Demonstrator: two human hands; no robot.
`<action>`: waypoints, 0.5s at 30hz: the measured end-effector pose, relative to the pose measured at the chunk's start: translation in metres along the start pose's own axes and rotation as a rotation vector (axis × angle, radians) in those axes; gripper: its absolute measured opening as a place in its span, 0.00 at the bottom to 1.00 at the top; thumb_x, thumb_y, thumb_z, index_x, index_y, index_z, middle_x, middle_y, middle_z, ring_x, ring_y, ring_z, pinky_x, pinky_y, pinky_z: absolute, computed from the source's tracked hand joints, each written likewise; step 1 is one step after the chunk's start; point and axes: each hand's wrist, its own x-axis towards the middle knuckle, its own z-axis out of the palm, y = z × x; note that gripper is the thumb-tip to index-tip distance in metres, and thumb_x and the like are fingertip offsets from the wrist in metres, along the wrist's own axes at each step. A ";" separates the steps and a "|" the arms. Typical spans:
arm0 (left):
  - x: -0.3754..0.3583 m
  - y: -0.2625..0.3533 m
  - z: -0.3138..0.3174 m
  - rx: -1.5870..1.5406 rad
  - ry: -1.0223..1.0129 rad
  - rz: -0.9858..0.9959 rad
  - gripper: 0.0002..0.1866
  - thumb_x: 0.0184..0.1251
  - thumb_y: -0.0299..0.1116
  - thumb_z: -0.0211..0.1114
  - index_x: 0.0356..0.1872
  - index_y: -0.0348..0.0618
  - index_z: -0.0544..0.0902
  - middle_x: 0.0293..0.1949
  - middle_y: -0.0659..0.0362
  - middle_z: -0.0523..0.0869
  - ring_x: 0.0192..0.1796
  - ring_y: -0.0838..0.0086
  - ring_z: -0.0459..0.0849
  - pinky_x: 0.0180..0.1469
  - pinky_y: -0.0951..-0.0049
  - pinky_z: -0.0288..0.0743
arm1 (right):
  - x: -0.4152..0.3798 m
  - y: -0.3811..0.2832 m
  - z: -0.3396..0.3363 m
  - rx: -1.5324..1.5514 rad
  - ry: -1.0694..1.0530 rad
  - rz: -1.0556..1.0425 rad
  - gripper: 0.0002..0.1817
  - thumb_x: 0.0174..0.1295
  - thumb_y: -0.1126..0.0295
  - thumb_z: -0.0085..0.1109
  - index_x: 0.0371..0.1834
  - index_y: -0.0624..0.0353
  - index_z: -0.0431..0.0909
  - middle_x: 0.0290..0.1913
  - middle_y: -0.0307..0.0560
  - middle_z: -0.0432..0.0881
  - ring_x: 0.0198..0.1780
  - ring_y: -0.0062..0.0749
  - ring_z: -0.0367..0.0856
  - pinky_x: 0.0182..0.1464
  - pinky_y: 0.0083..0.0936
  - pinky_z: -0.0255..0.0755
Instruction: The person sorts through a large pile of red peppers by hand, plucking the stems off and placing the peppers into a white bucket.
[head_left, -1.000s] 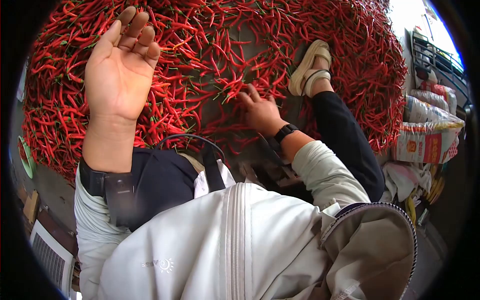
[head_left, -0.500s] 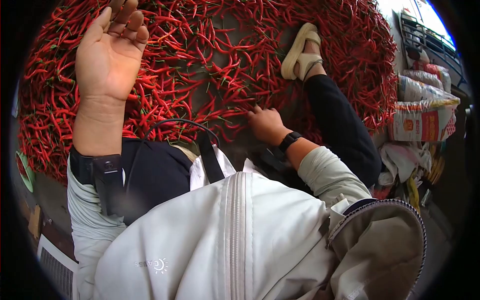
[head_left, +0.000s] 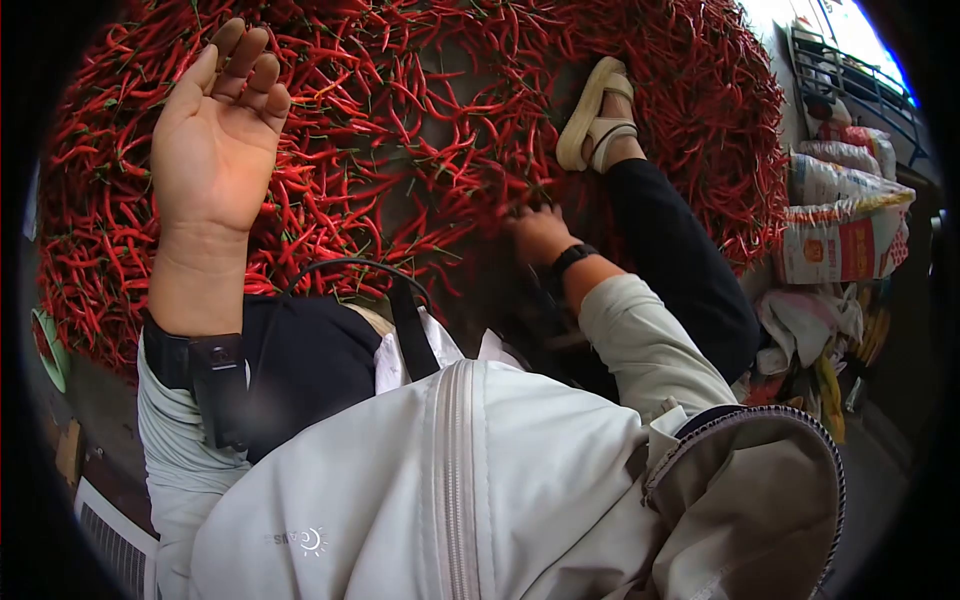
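A wide spread of red chili peppers (head_left: 330,170), many with green stems, covers the floor ahead of me. My left hand (head_left: 222,150) is raised over the left part of the spread, palm up, fingers loosely bent and apart, holding nothing. Low at the near edge of the peppers, my right hand (head_left: 542,236) has its fingers curled down among them, closed. A dark watch (head_left: 572,258) sits on that wrist. Blurred red peppers lie right by its fingertips, which are partly hidden, so what they grip cannot be made out.
My sandalled foot (head_left: 600,115) and dark trouser leg (head_left: 680,250) extend into the peppers on the right. Several filled sacks (head_left: 845,240) stand at far right. A black cable (head_left: 350,265) arcs near my lap. A pale green rim (head_left: 50,350) shows at far left.
My right hand has shifted slightly right and forward, with peppers blurring beside its fingers. My left hand keeps its raised, palm-up pose. The view has tilted slightly.
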 end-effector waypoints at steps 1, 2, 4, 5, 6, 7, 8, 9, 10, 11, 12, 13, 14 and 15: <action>0.000 -0.001 0.001 0.001 0.002 -0.002 0.14 0.66 0.33 0.51 0.50 0.39 0.73 0.44 0.56 0.79 0.43 0.72 0.77 0.44 0.72 0.71 | 0.006 0.001 -0.012 0.042 0.084 -0.025 0.26 0.47 0.66 0.54 0.54 0.39 0.72 0.61 0.50 0.65 0.61 0.56 0.61 0.62 0.59 0.48; -0.001 -0.001 0.001 0.005 -0.001 0.001 0.14 0.66 0.33 0.51 0.50 0.39 0.73 0.44 0.56 0.79 0.43 0.72 0.77 0.44 0.72 0.71 | 0.011 0.002 -0.020 0.021 0.241 -0.049 0.26 0.47 0.67 0.54 0.54 0.39 0.72 0.62 0.50 0.63 0.61 0.56 0.61 0.62 0.58 0.50; -0.001 -0.002 0.002 0.010 0.021 -0.008 0.13 0.66 0.33 0.51 0.49 0.39 0.73 0.44 0.56 0.79 0.43 0.72 0.77 0.44 0.72 0.71 | 0.023 -0.001 -0.036 0.001 0.406 -0.075 0.25 0.48 0.67 0.54 0.54 0.38 0.72 0.63 0.49 0.62 0.61 0.55 0.61 0.61 0.57 0.51; 0.000 -0.001 0.001 0.014 0.020 -0.005 0.13 0.66 0.33 0.51 0.49 0.39 0.73 0.44 0.56 0.79 0.43 0.72 0.77 0.44 0.72 0.71 | 0.030 -0.005 -0.044 -0.006 0.654 -0.088 0.26 0.47 0.68 0.54 0.54 0.39 0.72 0.63 0.49 0.62 0.60 0.54 0.62 0.60 0.56 0.53; 0.000 -0.001 0.000 0.010 0.017 -0.005 0.13 0.66 0.33 0.51 0.49 0.39 0.73 0.44 0.56 0.80 0.43 0.73 0.77 0.44 0.72 0.71 | 0.036 -0.011 -0.050 -0.013 0.900 -0.099 0.26 0.47 0.68 0.55 0.54 0.40 0.71 0.62 0.49 0.62 0.59 0.54 0.62 0.59 0.55 0.55; 0.000 -0.001 -0.001 0.004 0.014 -0.007 0.13 0.67 0.33 0.51 0.49 0.40 0.74 0.43 0.57 0.80 0.43 0.73 0.77 0.44 0.72 0.71 | 0.037 -0.019 -0.054 -0.010 0.902 -0.099 0.26 0.47 0.68 0.55 0.54 0.40 0.71 0.62 0.49 0.62 0.59 0.54 0.62 0.59 0.55 0.55; 0.001 -0.001 -0.002 0.006 0.013 -0.007 0.13 0.67 0.33 0.51 0.49 0.40 0.74 0.43 0.57 0.80 0.43 0.73 0.77 0.44 0.72 0.71 | 0.038 -0.028 -0.057 0.061 0.913 -0.161 0.27 0.45 0.68 0.57 0.54 0.43 0.70 0.61 0.50 0.63 0.60 0.53 0.62 0.59 0.54 0.57; 0.001 0.000 -0.004 -0.012 -0.003 -0.012 0.14 0.68 0.33 0.50 0.50 0.39 0.73 0.45 0.56 0.79 0.43 0.72 0.77 0.44 0.72 0.72 | 0.039 -0.037 -0.059 0.130 0.926 -0.223 0.28 0.44 0.67 0.59 0.54 0.46 0.69 0.60 0.50 0.64 0.60 0.52 0.62 0.59 0.53 0.58; 0.002 0.000 -0.005 -0.029 -0.019 -0.018 0.14 0.69 0.32 0.48 0.51 0.39 0.71 0.46 0.54 0.79 0.44 0.70 0.78 0.44 0.71 0.72 | 0.041 -0.047 -0.048 0.227 0.889 -0.363 0.28 0.43 0.67 0.60 0.54 0.49 0.69 0.60 0.50 0.65 0.60 0.50 0.63 0.59 0.52 0.58; 0.002 0.000 -0.004 -0.028 -0.020 -0.017 0.14 0.69 0.32 0.48 0.51 0.39 0.71 0.46 0.54 0.79 0.44 0.70 0.78 0.44 0.71 0.72 | 0.043 -0.058 -0.029 0.323 0.847 -0.502 0.28 0.43 0.67 0.60 0.53 0.52 0.69 0.59 0.50 0.65 0.60 0.48 0.64 0.59 0.51 0.59; 0.001 -0.001 -0.003 -0.030 -0.014 -0.025 0.14 0.69 0.33 0.48 0.51 0.39 0.71 0.46 0.55 0.79 0.44 0.71 0.78 0.44 0.71 0.72 | 0.042 -0.070 -0.011 0.359 0.720 -0.504 0.28 0.45 0.64 0.60 0.53 0.54 0.68 0.59 0.50 0.65 0.61 0.47 0.63 0.59 0.52 0.58; 0.001 -0.002 -0.001 -0.031 -0.007 -0.031 0.14 0.69 0.33 0.48 0.51 0.40 0.72 0.46 0.56 0.78 0.44 0.71 0.77 0.44 0.71 0.72 | 0.040 -0.079 0.004 0.393 0.593 -0.507 0.28 0.47 0.61 0.59 0.54 0.55 0.67 0.59 0.50 0.65 0.62 0.46 0.62 0.59 0.53 0.57; 0.000 -0.003 0.000 -0.026 -0.016 -0.039 0.14 0.69 0.34 0.48 0.51 0.40 0.72 0.45 0.56 0.79 0.43 0.72 0.77 0.43 0.71 0.72 | 0.036 -0.083 0.014 0.396 0.597 -0.511 0.28 0.47 0.61 0.59 0.54 0.55 0.67 0.59 0.50 0.65 0.62 0.46 0.62 0.59 0.53 0.57; -0.001 -0.005 0.003 -0.019 -0.016 -0.037 0.14 0.69 0.34 0.48 0.51 0.40 0.72 0.45 0.56 0.79 0.43 0.72 0.77 0.43 0.71 0.72 | 0.034 -0.087 0.021 0.361 0.592 -0.436 0.29 0.49 0.61 0.58 0.57 0.53 0.65 0.61 0.49 0.63 0.64 0.46 0.58 0.59 0.56 0.56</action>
